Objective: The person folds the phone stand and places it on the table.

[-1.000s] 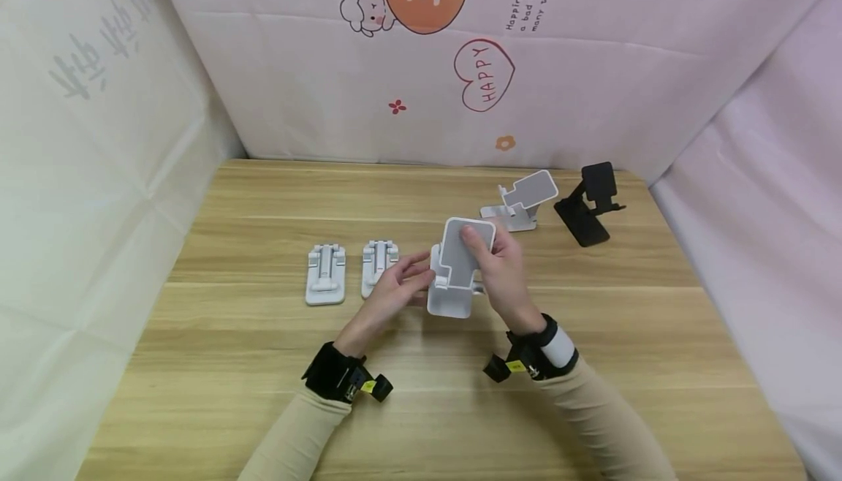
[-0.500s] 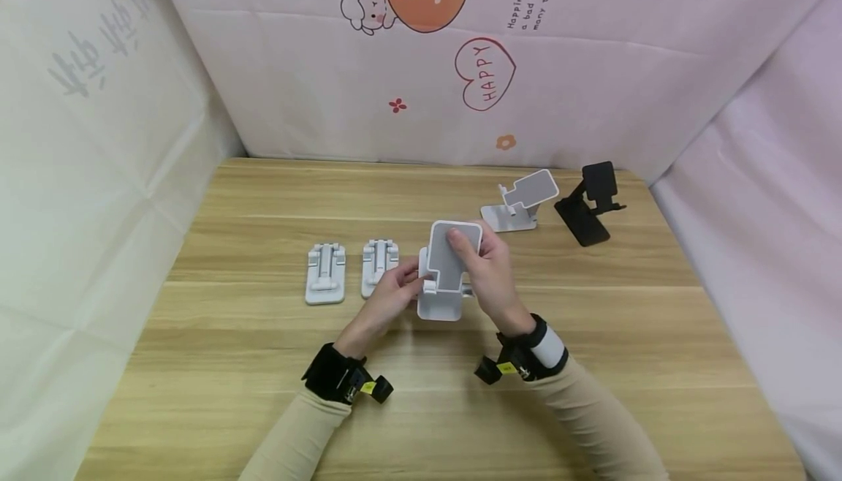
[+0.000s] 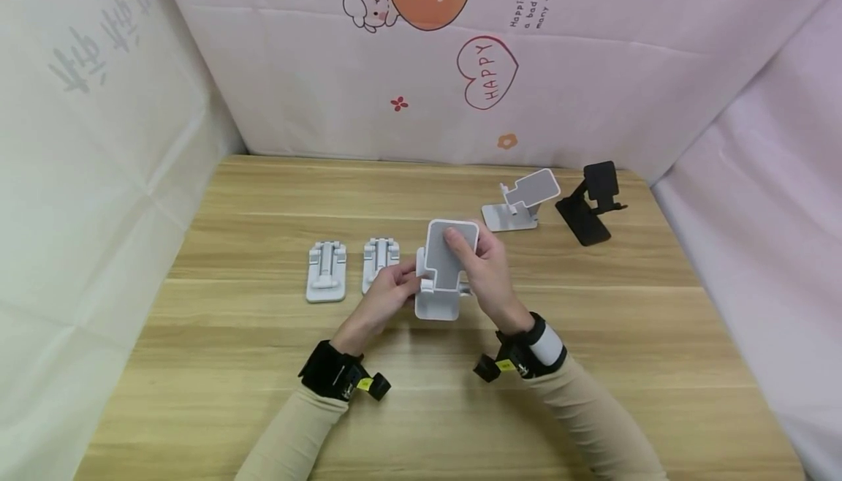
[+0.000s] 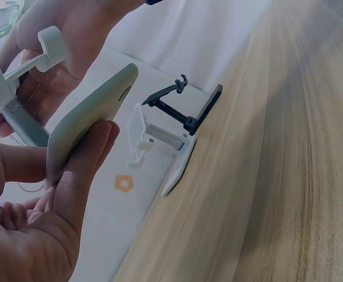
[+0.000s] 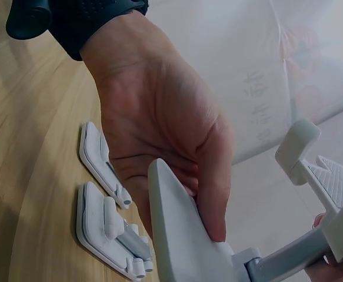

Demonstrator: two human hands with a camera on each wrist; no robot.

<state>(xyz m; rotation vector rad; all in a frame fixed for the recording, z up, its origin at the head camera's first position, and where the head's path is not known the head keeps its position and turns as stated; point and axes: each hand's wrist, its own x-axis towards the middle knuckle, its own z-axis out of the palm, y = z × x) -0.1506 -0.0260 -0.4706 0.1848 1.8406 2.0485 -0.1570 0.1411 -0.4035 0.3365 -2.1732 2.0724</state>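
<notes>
Above the table [image 3: 592, 335], a white stand [image 3: 442, 273] is held between two hands, the left hand [image 3: 388, 294] pinching its base [image 3: 437, 308], the right hand [image 3: 490, 269] gripping its panel [image 3: 439, 258]. It looks unfolded, not yet set down. Behind, a rear white stand [image 3: 534, 188] and a black stand [image 3: 600, 183] seem finished; a folded stand [image 3: 326, 273] and its twin [image 3: 378, 256], partly hidden by the left hand, appear left to do.

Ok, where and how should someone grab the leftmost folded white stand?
Probably pinch the folded stand across its long side edges, from above: it lies flat on the table, narrower across than lengthwise, with a gap before the neighbouring stand.
</notes>
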